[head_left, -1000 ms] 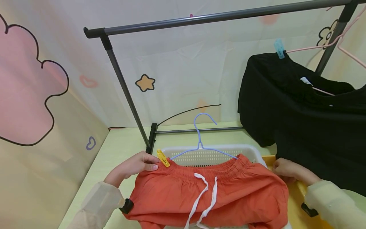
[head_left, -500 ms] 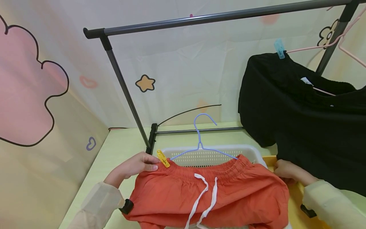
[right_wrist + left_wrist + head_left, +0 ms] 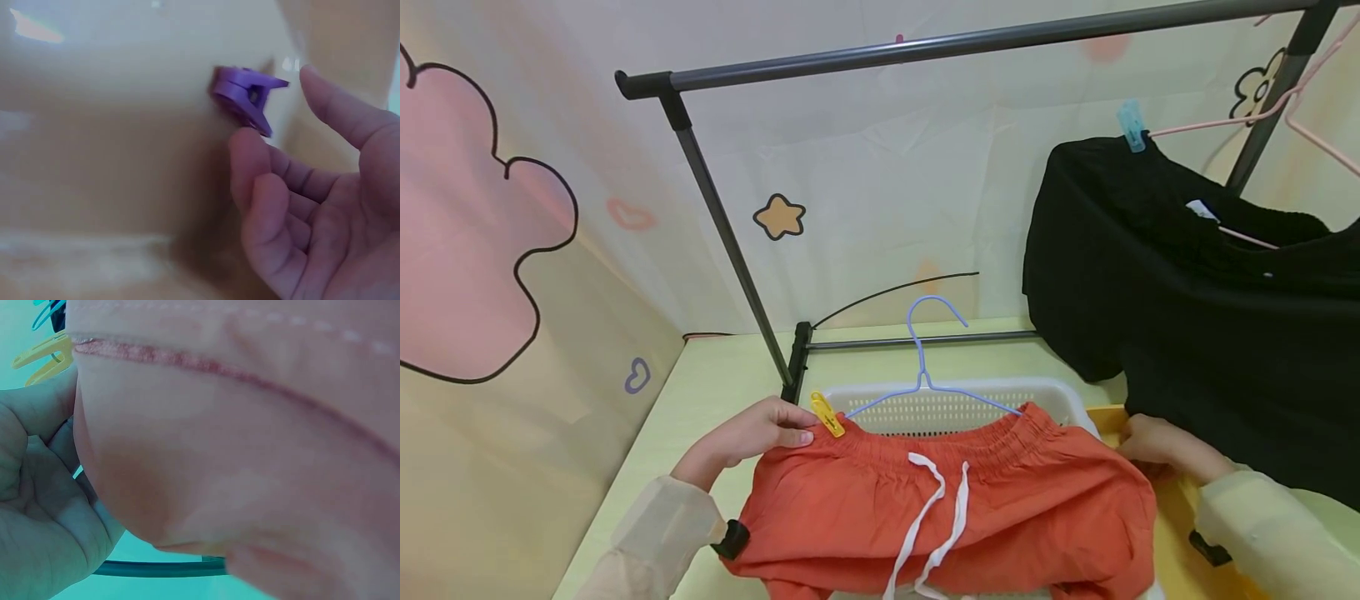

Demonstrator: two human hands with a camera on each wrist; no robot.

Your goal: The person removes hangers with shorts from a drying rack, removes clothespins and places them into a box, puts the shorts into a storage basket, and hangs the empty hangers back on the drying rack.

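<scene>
My left hand [image 3: 763,433] pinches the waistband corner of orange-red drawstring shorts [image 3: 1037,500], right beside a yellow clothespin [image 3: 827,414] clipped there. A lilac hanger [image 3: 922,371] lies inside the waistband, its hook standing up. My right hand [image 3: 1157,443] reaches low into a yellow bin [image 3: 1180,542], partly hidden behind the shorts in the head view. In the right wrist view a purple clothespin [image 3: 240,90] lies in the bin; fingertips are right at one of its handles, while the thumb stands apart from it.
A white perforated basket [image 3: 1063,400] stands under the shorts. Behind it rises a dark metal rack [image 3: 880,57]. Black clothing [image 3: 1180,333] hangs at right on a pink hanger [image 3: 1213,126], with a light-blue clothespin [image 3: 1131,125], close over the right hand.
</scene>
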